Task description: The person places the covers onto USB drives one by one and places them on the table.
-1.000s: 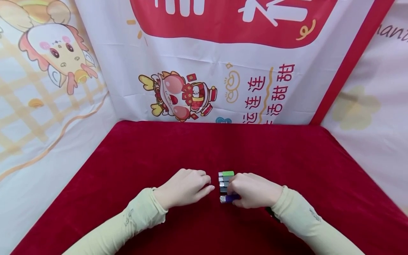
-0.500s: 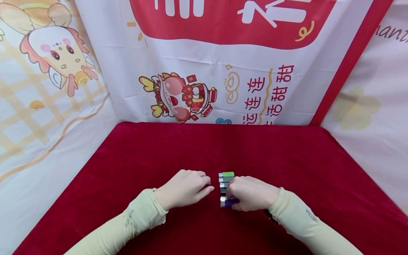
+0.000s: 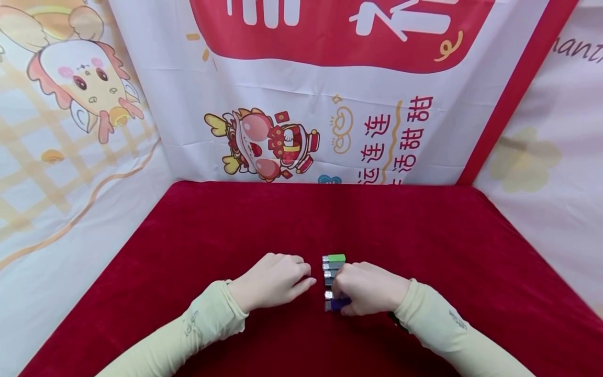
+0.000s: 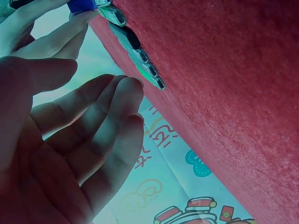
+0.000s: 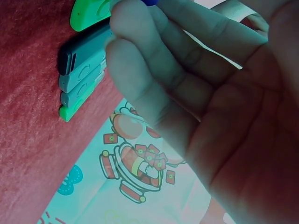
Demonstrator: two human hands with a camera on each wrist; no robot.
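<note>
My right hand point(image 3: 372, 289) pinches a blue USB flash drive point(image 3: 340, 303) at the near end of a row of drives. Its silver plug points left. Beyond it lie a green drive point(image 5: 91, 14), mostly hidden by the hand in the head view, and a black drive point(image 5: 86, 46) after a small gap. Two grey drives point(image 3: 336, 265) and a far green drive point(image 3: 336, 257) lie side by side past that. Left of the row, my left hand point(image 3: 273, 280) holds nothing, its fingers loosely bent and thumb apart in the left wrist view.
A red velvet cloth point(image 3: 245, 220) covers the table. Printed white curtains point(image 3: 301, 84) stand at its back and on both sides. A small dark object point(image 3: 397, 319) shows beneath the right cuff.
My right hand has moved slightly nearer with the blue drive. Another drive's silver end now shows between the blue and black ones. The left hand has stayed almost still.
</note>
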